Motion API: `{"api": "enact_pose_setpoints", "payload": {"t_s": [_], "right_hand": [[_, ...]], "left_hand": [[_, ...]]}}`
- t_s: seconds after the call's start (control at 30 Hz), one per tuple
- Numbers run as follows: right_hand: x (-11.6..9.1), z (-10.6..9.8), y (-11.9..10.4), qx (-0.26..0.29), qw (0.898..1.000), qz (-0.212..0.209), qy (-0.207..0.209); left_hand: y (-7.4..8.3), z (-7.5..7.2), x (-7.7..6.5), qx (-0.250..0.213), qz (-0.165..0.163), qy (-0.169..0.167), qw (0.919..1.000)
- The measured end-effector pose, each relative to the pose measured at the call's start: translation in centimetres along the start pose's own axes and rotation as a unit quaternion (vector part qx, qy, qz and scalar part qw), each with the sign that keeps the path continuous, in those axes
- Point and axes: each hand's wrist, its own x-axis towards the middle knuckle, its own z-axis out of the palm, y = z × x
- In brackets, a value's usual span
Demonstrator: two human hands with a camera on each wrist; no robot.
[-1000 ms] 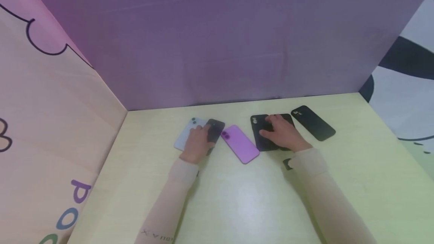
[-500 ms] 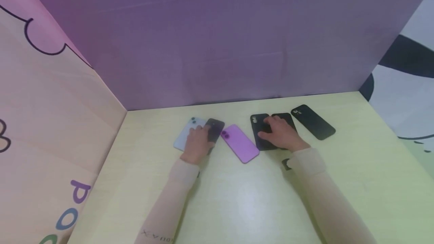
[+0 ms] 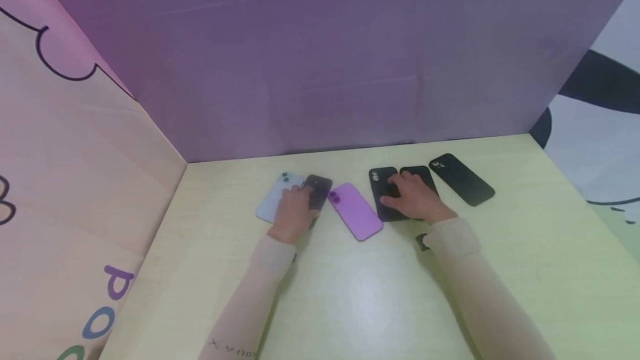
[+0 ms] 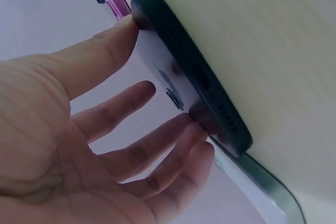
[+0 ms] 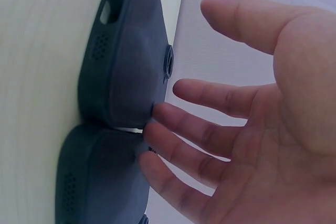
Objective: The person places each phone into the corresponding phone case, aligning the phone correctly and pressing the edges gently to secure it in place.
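Observation:
My left hand [image 3: 291,214] spans a black phone [image 3: 321,186], thumb at one long edge and fingertips at the opposite one, as the left wrist view shows. Against that phone's left side lies a light blue phone [image 3: 274,199], partly hidden by the hand. A purple phone [image 3: 357,214] lies at a slant to the right of the black one. Over two black phone cases, a left one [image 3: 381,204] and a right one [image 3: 421,173], rests my right hand [image 3: 417,198]. Its fingertips touch near the seam where they meet; the thumb is lifted off them.
A third black phone case [image 3: 461,180] lies slanted to the right of the pair. The pale table [image 3: 345,304] ends at a purple backdrop [image 3: 320,71] behind, with a printed panel [image 3: 75,154] on the left.
My left hand and the black phone have shifted slightly right. The purple phone's upper end has moved a little right too. My right hand stays almost still over the cases.

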Motion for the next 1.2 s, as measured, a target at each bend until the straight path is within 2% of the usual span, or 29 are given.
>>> {"api": "enact_pose_setpoints", "payload": {"t_s": [0.17, 0.5, 0.8, 1.07, 1.2], "right_hand": [[0.1, 0.0, 0.0, -0.002, 1.0, -0.002, 0.002], [0.2, 0.3, -0.1, 0.001, 1.0, 0.009, 0.005], [0.0, 0.5, -0.7, 0.005, 0.999, 0.023, 0.024], [0.1, 1.1, -1.0, -0.013, 0.999, 0.024, 0.027], [0.2, 1.4, -0.9, -0.017, 0.999, 0.027, 0.03]], "left_hand": [[0.3, 0.2, 0.0, 0.022, -0.007, -0.005, 0.9997], [0.5, 0.0, -0.3, -0.014, -0.04, -0.024, 0.9988], [0.7, 0.6, -0.4, -0.005, -0.042, -0.01, 0.9991], [1.0, 0.3, -0.7, -0.026, -0.05, 0.0, 0.9984], [1.0, 0.3, -0.6, -0.022, -0.049, 0.005, 0.9986]]}}
